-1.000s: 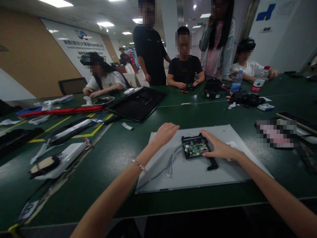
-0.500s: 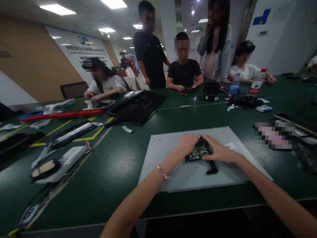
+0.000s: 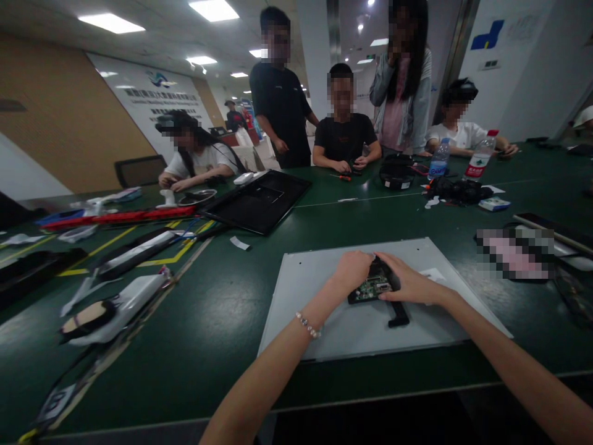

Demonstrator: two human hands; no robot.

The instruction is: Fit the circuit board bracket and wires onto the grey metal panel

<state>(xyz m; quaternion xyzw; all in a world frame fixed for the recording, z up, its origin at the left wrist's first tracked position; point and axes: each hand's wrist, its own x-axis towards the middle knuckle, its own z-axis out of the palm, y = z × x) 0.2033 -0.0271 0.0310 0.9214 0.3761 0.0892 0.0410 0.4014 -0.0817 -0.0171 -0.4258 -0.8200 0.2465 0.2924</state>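
A green circuit board (image 3: 369,289) in a black casing lies on a flat pale panel (image 3: 296,309) in front of me. A black L-shaped plastic piece (image 3: 398,316) sticks out from its near right side. My right hand (image 3: 412,281) curves around the board's right side, thumb at the near edge and fingers at the far end. At the board's upper left my left hand (image 3: 353,272) is closed, its fingertips pointing down and hidden behind the hand, so what they pinch does not show. A beaded bracelet circles my left wrist.
A black monitor shell (image 3: 264,201) lies beyond the panel to the left. White devices and tools (image 3: 120,306) spread along the left side. Two bottles (image 3: 479,157) stand at the far right, and a pouch (image 3: 514,253) lies nearer. Several people are across the green table (image 3: 208,321).
Both my hands stay at the circuit board, with hardly any shift. The view has moved very slightly. Across the table, the seated person's hands have shifted a little.
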